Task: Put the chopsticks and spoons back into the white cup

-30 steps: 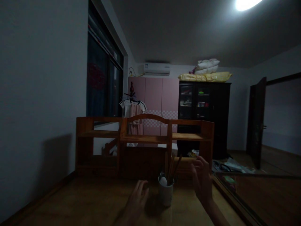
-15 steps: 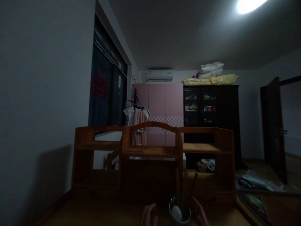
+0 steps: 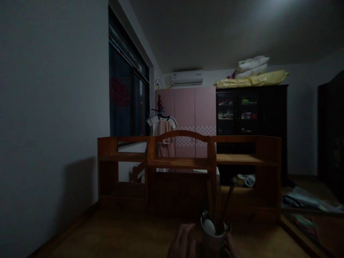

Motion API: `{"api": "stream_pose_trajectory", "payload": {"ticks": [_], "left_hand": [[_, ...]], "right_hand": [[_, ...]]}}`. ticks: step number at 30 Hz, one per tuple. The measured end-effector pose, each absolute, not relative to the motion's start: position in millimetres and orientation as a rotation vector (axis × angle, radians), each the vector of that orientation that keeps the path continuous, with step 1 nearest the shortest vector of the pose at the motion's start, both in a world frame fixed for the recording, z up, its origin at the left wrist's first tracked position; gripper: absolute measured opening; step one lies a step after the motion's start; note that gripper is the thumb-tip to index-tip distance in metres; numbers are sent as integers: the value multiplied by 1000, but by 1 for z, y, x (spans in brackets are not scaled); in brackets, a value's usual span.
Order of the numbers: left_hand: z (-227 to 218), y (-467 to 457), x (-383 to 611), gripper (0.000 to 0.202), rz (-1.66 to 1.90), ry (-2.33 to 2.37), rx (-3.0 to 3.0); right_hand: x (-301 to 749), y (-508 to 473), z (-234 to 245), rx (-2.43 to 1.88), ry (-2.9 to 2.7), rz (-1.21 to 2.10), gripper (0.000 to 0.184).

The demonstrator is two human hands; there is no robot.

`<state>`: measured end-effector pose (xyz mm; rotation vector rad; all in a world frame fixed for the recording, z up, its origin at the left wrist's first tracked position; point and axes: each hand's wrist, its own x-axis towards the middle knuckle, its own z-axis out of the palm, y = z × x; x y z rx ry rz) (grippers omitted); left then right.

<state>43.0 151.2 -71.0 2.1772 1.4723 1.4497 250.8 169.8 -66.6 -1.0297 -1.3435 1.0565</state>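
A light-coloured cup (image 3: 213, 243) stands at the bottom of the view on the wooden desk. Several thin sticks that look like chopsticks (image 3: 211, 200) rise out of it, along with a pale spoon (image 3: 209, 227). My right hand (image 3: 231, 245) is at the cup's right side, its fingers against the wall near the rim; most of this hand is dark or out of frame. To the left of the cup, my left hand (image 3: 182, 240) has its fingers loosely bent and apart, with nothing seen in them. A small gap separates it from the cup.
Behind the cup a wooden desk shelf (image 3: 178, 163) runs across the desk (image 3: 113, 233). A wall (image 3: 53, 107) closes off the left. Beyond are a pink wardrobe (image 3: 185, 107), a dark cabinet (image 3: 274, 114) and hanging clothes (image 3: 165, 127). Plastic bags (image 3: 309, 199) lie at right.
The view has turned and shifted, so the shelf sits higher and farther right. My right hand has closed in on the cup's side; my left hand stays left of it.
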Motion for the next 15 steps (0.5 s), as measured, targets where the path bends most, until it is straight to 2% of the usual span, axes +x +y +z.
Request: {"api": "stream_pose_trajectory", "payload": {"ticks": [3,5,9,15], "left_hand": [[-46,121,46,40,1288,1414,2289],[-33,108,47,43,1232,1372,2314],[-22,97,45,45,1159,1349,2312],[-13,92,44,44,1194,1340,2230]], "right_hand": [[251,151,-66,-981,-1402,1089,91],[250,145,-60,-922,-1432,1117,94],[247,138,-51,-899,-1446,1080,89],[247,132,-44,-990,-1535,789,74]]}}
